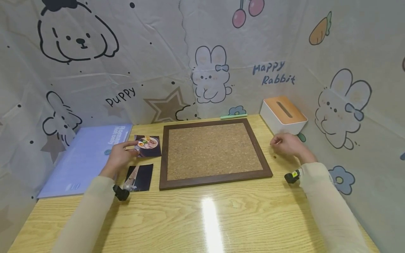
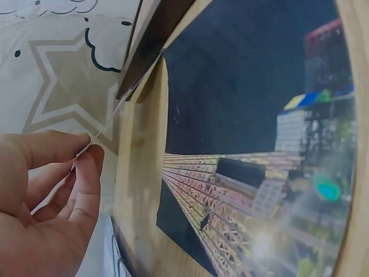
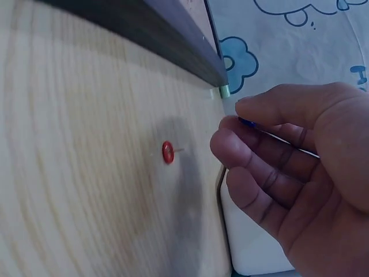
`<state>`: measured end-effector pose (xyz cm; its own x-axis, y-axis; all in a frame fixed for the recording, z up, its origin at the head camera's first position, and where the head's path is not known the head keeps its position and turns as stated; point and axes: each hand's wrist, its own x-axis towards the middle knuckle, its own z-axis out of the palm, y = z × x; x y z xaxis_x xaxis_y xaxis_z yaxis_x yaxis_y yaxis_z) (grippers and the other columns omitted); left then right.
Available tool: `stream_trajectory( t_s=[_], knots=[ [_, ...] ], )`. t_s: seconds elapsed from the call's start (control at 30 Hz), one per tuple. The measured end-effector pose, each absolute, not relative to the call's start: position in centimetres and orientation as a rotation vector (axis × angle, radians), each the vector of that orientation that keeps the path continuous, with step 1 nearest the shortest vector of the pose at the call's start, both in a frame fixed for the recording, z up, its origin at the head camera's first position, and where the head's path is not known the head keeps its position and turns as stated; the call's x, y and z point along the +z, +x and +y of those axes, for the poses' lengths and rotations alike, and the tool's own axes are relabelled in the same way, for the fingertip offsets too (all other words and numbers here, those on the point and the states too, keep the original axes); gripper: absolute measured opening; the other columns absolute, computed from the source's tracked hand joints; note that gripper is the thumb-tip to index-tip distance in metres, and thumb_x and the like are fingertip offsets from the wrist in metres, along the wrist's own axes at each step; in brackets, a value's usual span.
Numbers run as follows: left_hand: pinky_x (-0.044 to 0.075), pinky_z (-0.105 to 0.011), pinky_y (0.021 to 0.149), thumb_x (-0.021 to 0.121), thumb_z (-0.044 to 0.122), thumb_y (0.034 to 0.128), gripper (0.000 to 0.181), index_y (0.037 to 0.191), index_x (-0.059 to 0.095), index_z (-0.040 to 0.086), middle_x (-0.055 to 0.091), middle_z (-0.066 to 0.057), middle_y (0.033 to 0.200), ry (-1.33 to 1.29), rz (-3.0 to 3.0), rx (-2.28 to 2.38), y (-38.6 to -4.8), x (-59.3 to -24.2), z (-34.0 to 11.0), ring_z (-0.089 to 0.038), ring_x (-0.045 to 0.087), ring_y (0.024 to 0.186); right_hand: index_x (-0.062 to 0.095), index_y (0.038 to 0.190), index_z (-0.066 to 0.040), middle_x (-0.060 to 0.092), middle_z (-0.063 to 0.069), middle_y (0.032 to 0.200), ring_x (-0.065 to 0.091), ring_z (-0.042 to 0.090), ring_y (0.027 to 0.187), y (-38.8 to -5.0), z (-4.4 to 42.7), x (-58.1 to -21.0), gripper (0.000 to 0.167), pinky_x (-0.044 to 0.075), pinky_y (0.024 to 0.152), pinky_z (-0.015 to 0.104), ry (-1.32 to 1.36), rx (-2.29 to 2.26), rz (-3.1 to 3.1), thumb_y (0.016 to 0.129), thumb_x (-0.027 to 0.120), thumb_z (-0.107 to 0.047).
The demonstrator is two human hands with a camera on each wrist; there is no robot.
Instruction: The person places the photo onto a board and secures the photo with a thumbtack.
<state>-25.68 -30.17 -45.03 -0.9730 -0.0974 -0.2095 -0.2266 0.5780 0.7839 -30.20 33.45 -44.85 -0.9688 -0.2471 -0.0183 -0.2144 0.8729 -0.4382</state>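
Note:
My left hand pinches the left edge of a photo of a ramen bowl; in the left wrist view that photo appears almost edge-on. Nearer to me, a dark photo of a lit tower lies on the table, large in the left wrist view. A cork board with a brown frame sits between my hands. Right of it, my right hand holds a small blue thumbtack between thumb and fingertips, mostly covered. A red thumbtack lies on the tabletop, its pin pointing sideways.
A lilac folder lies at the left, partly under my left arm. Behind my right hand stands a white tissue box with a wooden lid. A green pen rests along the board's back edge. Printed cloth encloses the table.

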Motion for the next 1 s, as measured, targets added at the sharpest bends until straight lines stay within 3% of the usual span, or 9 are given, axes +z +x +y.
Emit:
stream_trajectory(
  t_s=[0.17, 0.27, 0.33, 0.43, 0.5, 0.57, 0.7, 0.83, 1.0],
  knots=[
    [0.050, -0.028, 0.065, 0.063, 0.015, 0.0965, 0.054, 0.149, 0.049, 0.015, 0.058, -0.024, 0.139, -0.266, 2.661, 1.371, -25.4, -44.7, -30.5, -0.006, 0.065, 0.086, 0.070, 0.096, -0.009, 0.072, 0.007, 0.090, 0.062, 0.017, 0.079, -30.2, 32.6, -44.1, 0.008, 0.048, 0.067, 0.030, -0.367, -0.810, 2.858, 0.094, 0.065, -0.014],
    [0.047, -0.029, 0.060, 0.064, 0.016, 0.0964, 0.054, 0.148, 0.050, 0.016, 0.051, -0.023, 0.147, -0.284, 2.655, 1.406, -25.4, -44.3, -30.6, -0.008, 0.064, 0.084, 0.069, 0.098, -0.008, 0.071, 0.013, 0.093, 0.064, 0.021, 0.080, -30.0, 32.0, -43.5, 0.012, 0.051, 0.068, 0.031, -0.369, -0.890, 2.787, 0.096, 0.066, -0.019],
    [0.047, -0.029, 0.065, 0.065, 0.019, 0.0965, 0.053, 0.148, 0.051, 0.017, 0.045, -0.021, 0.152, -0.281, 2.656, 1.424, -25.3, -44.1, -30.5, -0.014, 0.065, 0.095, 0.068, 0.097, -0.008, 0.070, 0.015, 0.092, 0.066, 0.025, 0.079, -29.9, 31.5, -43.2, 0.015, 0.053, 0.068, 0.033, -0.366, -0.918, 2.755, 0.097, 0.066, -0.022],
    [0.053, -0.039, 0.089, 0.066, 0.022, 0.0966, 0.053, 0.148, 0.051, 0.015, 0.035, -0.019, 0.160, -0.251, 2.647, 1.457, -25.0, -43.7, -30.2, -0.030, 0.059, 0.124, 0.067, 0.094, -0.009, 0.069, 0.018, 0.089, 0.067, 0.031, 0.077, -29.7, 30.8, -42.6, 0.018, 0.054, 0.067, 0.036, -0.371, -0.934, 2.731, 0.097, 0.066, -0.026],
    [0.046, -0.050, 0.107, 0.066, 0.022, 0.0970, 0.054, 0.148, 0.050, 0.014, 0.030, -0.018, 0.162, -0.228, 2.622, 1.496, -24.8, -43.5, -29.8, -0.036, 0.048, 0.138, 0.067, 0.093, -0.009, 0.069, 0.019, 0.086, 0.066, 0.031, 0.075, -29.6, 30.2, -42.3, 0.018, 0.054, 0.065, 0.037, -0.401, -0.940, 2.732, 0.097, 0.066, -0.027],
    [0.036, -0.057, 0.114, 0.066, 0.022, 0.0973, 0.054, 0.148, 0.050, 0.014, 0.026, -0.017, 0.164, -0.206, 2.590, 1.534, -24.6, -43.3, -29.4, -0.038, 0.043, 0.142, 0.068, 0.094, -0.009, 0.070, 0.019, 0.087, 0.066, 0.028, 0.073, -29.7, 29.7, -42.1, 0.018, 0.055, 0.066, 0.040, -0.429, -0.960, 2.726, 0.097, 0.066, -0.026],
    [0.034, -0.058, 0.116, 0.068, 0.024, 0.0964, 0.055, 0.148, 0.050, 0.017, 0.024, -0.014, 0.165, -0.191, 2.562, 1.543, -24.4, -42.9, -28.5, -0.037, 0.044, 0.142, 0.071, 0.100, -0.006, 0.073, 0.014, 0.087, 0.068, 0.024, 0.075, -29.7, 28.4, -41.7, 0.018, 0.058, 0.072, 0.045, -0.479, -1.023, 2.700, 0.098, 0.066, -0.023],
    [0.034, -0.057, 0.116, 0.069, 0.026, 0.0954, 0.056, 0.148, 0.050, 0.018, 0.026, -0.014, 0.165, -0.179, 2.543, 1.541, -24.3, -42.6, -27.4, -0.037, 0.043, 0.143, 0.070, 0.105, -0.001, 0.074, 0.014, 0.089, 0.072, 0.029, 0.081, -29.5, 27.1, -41.1, 0.017, 0.060, 0.076, 0.045, -0.491, -1.084, 2.651, 0.098, 0.064, -0.015],
    [0.038, -0.055, 0.114, 0.071, 0.019, 0.0941, 0.056, 0.147, 0.052, 0.014, 0.030, -0.015, 0.163, -0.114, 2.508, 1.610, -23.9, -42.7, -25.8, -0.036, 0.048, 0.139, 0.071, 0.103, -0.004, 0.074, 0.018, 0.094, 0.071, 0.030, 0.082, -29.2, 25.2, -40.5, 0.013, 0.060, 0.076, 0.043, -0.506, -1.110, 2.636, 0.097, 0.065, -0.013]
  ],
)
